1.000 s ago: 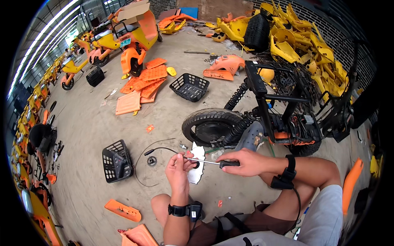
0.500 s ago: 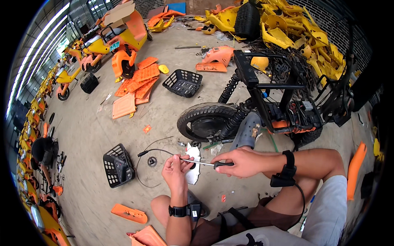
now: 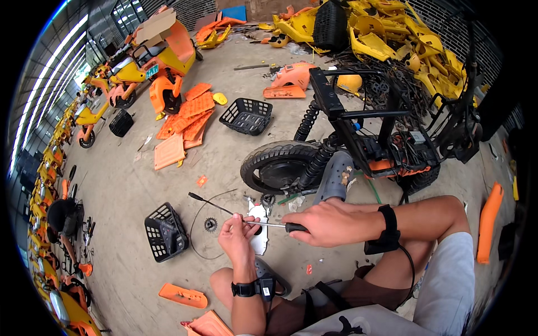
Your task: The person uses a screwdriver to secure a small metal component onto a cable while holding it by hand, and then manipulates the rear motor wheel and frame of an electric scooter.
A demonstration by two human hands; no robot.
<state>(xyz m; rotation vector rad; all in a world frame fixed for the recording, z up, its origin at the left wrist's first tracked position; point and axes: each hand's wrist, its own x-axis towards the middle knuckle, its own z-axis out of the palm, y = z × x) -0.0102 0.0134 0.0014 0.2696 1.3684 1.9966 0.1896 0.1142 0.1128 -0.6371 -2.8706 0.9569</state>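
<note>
Working a screwdriver (image 3: 276,225) at a black cable (image 3: 212,203), I judge.
My right hand (image 3: 330,223) grips the screwdriver; left of it, my left hand (image 3: 237,235) pinches the cable; the next move calls for steadiness.

Black-handled metal screwdriver (image 3: 273,225) lay between bare left hand (image 3: 237,234) and bare right hand (image 3: 333,224), above flat irregular white plate (image 3: 260,243) on grey floor (image 3: 120,190); thin black cable (image 3: 208,202) ran left from the former hand. Round dark toothed sprocket (image 3: 210,225) lay left of both hands, black slatted plastic basket (image 3: 178,221) farther left. Black metal scooter frame (image 3: 374,113) stood ahead right, before heaped curved yellow plastic panels (image 3: 372,47).
</note>
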